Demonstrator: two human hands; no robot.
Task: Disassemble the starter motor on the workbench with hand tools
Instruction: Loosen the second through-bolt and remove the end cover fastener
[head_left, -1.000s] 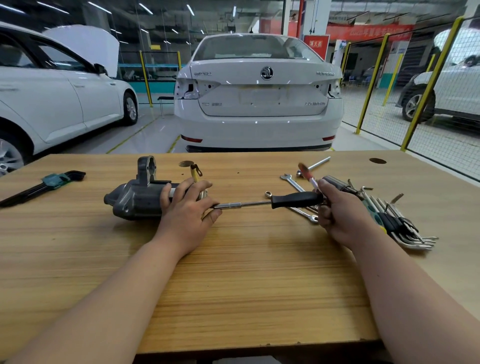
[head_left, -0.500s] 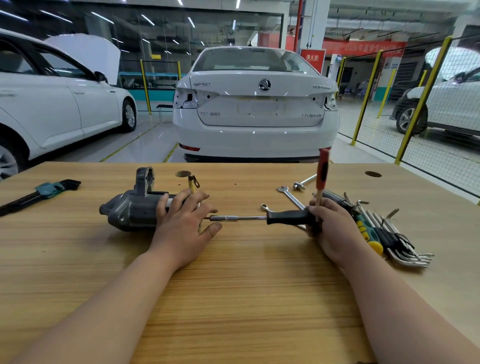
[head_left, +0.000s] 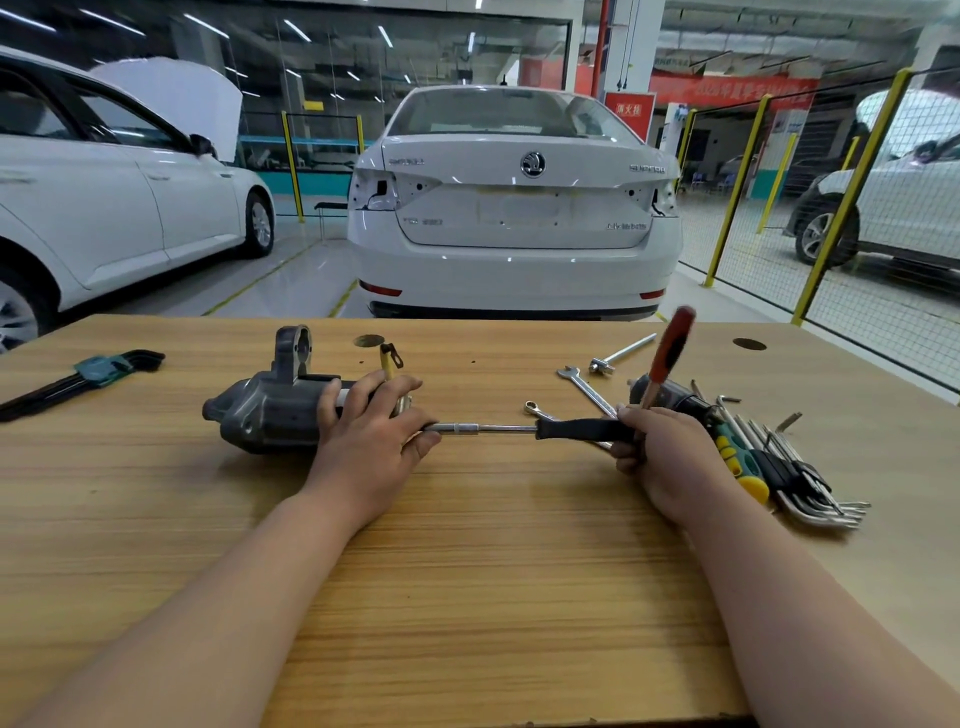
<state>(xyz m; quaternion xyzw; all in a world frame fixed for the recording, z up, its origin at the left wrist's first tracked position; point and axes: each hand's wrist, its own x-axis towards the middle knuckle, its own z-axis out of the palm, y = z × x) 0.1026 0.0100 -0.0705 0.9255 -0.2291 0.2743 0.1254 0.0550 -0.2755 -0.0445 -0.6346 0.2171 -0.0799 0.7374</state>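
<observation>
Starter motor (head_left: 265, 410) of grey metal on its side on the wooden counter (head_left: 467, 571), fingers of left hand (head_left: 371, 441) curled over its right end. Right hand (head_left: 670, 457) clenched round black-handled socket driver (head_left: 576, 430), shaft levelled at the motor, plus upright red-handled screwdriver (head_left: 670, 348).

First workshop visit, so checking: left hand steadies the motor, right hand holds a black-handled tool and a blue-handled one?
In the head view the right hand holds a red-handled tool, not blue. The left hand, motor and black-handled tool are right.

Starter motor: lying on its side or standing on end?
On its side: starter motor lies lengthwise on the workbench, left hand gripping it.
</observation>
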